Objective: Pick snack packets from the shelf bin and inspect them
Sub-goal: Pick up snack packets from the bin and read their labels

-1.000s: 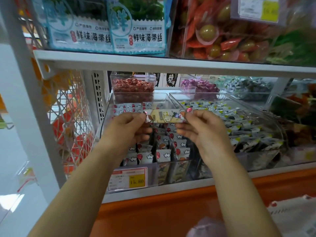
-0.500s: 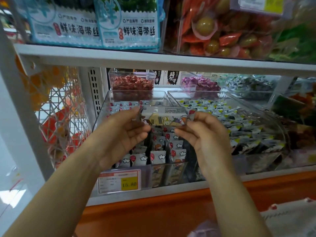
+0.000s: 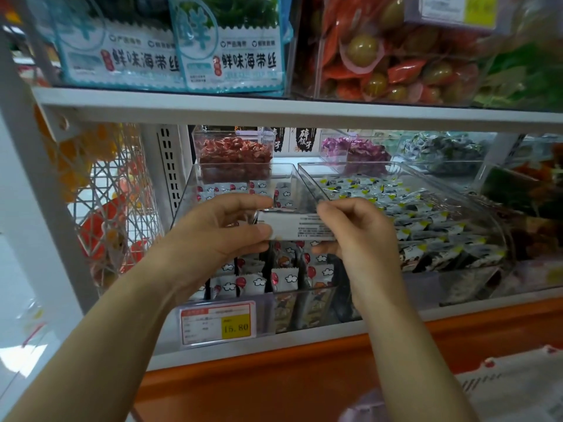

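Small white rectangular snack packet [image 3: 292, 226] held flat between two hands, above the clear plastic shelf bin [image 3: 182, 205].
Left hand [image 3: 219, 233] pinches the packet's left end with thumb and fingers, and right hand [image 3: 356, 236] pinches the right end. The packet spans the gap between them, and the bin's stock sits just below the hands. It probably handles light and thin, with a soft, likely slick wrapper, so grip it by the end seals rather than the middle (less crushing). Versus half a second ago, the coloured cartoon face has gone and the plain back with small print now faces the person. The grip is on the same ends.
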